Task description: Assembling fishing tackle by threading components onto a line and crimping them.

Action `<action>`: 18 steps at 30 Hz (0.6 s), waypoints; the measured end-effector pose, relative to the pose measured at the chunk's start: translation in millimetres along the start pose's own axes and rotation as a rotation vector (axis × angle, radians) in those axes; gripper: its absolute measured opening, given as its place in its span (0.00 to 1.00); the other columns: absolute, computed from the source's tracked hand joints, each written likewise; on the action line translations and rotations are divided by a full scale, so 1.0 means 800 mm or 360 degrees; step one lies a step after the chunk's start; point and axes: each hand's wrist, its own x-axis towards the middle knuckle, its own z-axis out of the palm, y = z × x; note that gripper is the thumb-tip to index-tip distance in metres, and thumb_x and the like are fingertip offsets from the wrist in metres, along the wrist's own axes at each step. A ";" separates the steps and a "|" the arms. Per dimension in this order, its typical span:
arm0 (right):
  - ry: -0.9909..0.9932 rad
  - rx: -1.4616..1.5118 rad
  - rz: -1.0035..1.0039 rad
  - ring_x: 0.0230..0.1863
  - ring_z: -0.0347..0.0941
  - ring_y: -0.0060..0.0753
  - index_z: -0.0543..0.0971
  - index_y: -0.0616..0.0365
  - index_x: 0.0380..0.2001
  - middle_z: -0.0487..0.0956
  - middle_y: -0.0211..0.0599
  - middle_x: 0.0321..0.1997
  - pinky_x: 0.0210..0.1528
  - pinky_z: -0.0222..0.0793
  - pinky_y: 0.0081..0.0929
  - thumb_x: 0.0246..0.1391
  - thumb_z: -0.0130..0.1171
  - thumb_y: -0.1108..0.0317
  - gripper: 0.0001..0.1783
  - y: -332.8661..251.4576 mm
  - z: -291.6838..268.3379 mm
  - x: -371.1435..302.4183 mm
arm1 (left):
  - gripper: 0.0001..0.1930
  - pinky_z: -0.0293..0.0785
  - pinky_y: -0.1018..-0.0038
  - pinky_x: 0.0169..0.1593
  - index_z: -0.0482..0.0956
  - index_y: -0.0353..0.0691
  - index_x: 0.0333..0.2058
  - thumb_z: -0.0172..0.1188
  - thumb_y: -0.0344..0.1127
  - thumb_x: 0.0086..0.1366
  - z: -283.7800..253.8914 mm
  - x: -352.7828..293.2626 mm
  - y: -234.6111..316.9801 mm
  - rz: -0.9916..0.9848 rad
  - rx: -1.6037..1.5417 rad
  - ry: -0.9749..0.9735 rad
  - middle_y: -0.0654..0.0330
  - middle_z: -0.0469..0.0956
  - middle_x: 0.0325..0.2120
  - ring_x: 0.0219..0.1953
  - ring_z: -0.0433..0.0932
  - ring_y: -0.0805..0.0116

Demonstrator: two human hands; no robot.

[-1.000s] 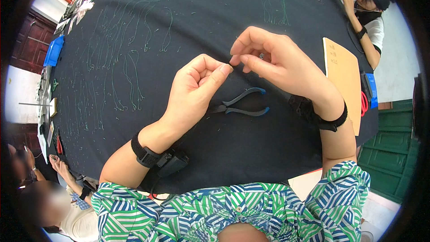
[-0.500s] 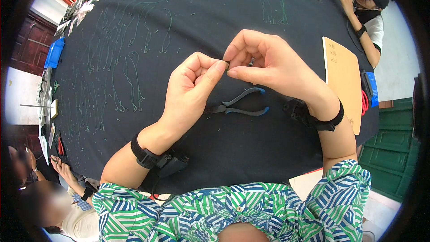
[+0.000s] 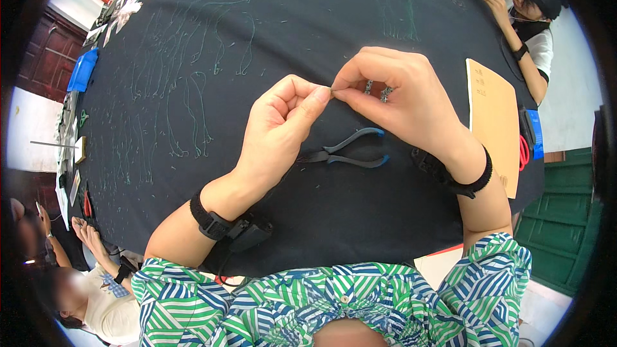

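Note:
My left hand (image 3: 283, 119) is closed in a pinch, with thumb and forefinger pressed together. Its fingertips meet those of my right hand (image 3: 402, 93), also pinched. What sits between the tips is too small to name. Small silvery metal pieces (image 3: 385, 94) show in the curl of my right fingers. Just below the hands, a pair of pliers (image 3: 334, 159) with grey-and-blue handles lies spread on the black cloth (image 3: 347, 218).
Thin green threads (image 3: 193, 115) lie in loops across the cloth to the left and far side. At right are a tan notebook (image 3: 495, 128) and red-handled scissors (image 3: 524, 150). Red pliers (image 3: 87, 204) lie at the left edge. Other people (image 3: 524, 26) sit around the table.
My right thumb and forefinger have closed together and now meet my left fingertips. More of the silvery pieces shows inside my right hand. The pliers stay on the cloth.

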 end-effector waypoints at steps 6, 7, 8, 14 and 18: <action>-0.0067 -0.0071 -0.0073 0.27 0.78 0.35 0.79 0.58 0.27 0.79 0.37 0.26 0.28 0.71 0.26 0.46 0.63 0.73 0.04 0.002 -0.006 0.001 | 0.06 0.45 0.84 0.21 0.75 0.38 0.35 0.55 0.34 0.69 0.000 0.000 0.005 -0.0044 0.0009 -0.0046 0.77 0.62 0.18 0.17 0.52 0.88; -0.0066 -0.0071 -0.0073 0.27 0.78 0.35 0.79 0.58 0.27 0.79 0.37 0.26 0.28 0.71 0.26 0.46 0.63 0.73 0.04 0.001 -0.006 0.001 | 0.05 0.45 0.84 0.21 0.75 0.38 0.35 0.56 0.34 0.68 0.000 0.001 0.006 -0.0047 0.0015 -0.0052 0.76 0.62 0.18 0.17 0.52 0.88; -0.0074 -0.0045 -0.0048 0.27 0.78 0.34 0.79 0.58 0.27 0.79 0.37 0.26 0.28 0.72 0.26 0.46 0.64 0.72 0.04 0.001 -0.007 0.001 | 0.05 0.45 0.84 0.21 0.75 0.38 0.35 0.56 0.33 0.68 0.000 0.001 0.007 -0.0050 0.0020 -0.0058 0.76 0.63 0.18 0.17 0.52 0.89; -0.0098 0.0052 -0.0001 0.27 0.78 0.30 0.80 0.57 0.29 0.80 0.35 0.27 0.28 0.72 0.24 0.47 0.64 0.72 0.04 -0.001 -0.010 0.002 | 0.05 0.46 0.85 0.21 0.74 0.38 0.34 0.56 0.32 0.68 -0.003 0.001 0.013 -0.0118 -0.0095 -0.0088 0.76 0.63 0.19 0.17 0.52 0.89; -0.0096 0.0105 0.0009 0.27 0.78 0.27 0.80 0.57 0.30 0.80 0.34 0.27 0.27 0.71 0.21 0.48 0.63 0.73 0.05 0.000 -0.010 0.002 | 0.05 0.46 0.85 0.21 0.74 0.38 0.34 0.56 0.32 0.68 -0.004 0.001 0.011 -0.0129 -0.0126 -0.0087 0.76 0.63 0.19 0.17 0.53 0.89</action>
